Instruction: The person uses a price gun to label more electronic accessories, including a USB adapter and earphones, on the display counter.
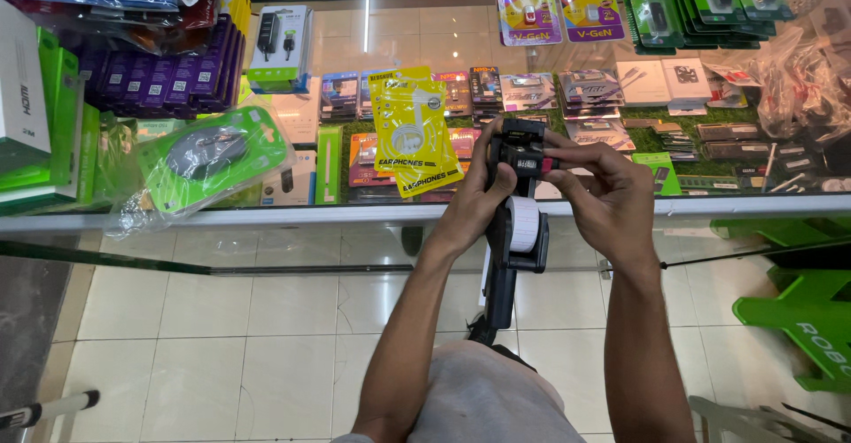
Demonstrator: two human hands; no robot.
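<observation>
The person holds a black price labeller (517, 230) upright over the front edge of a glass counter (266, 217). The left hand (474, 199) has its fingers closed around the top of the labeller. The right hand (603, 190) pinches the same top part with its fingertips (548, 161). Yellow earphone packs (415, 128) lie on the counter just beside the left hand.

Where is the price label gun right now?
In the head view it sits center frame, upright: the left hand and right hand hold the label gun by its top, just in front of the glass counter, right of the yellow earphone packs.
</observation>
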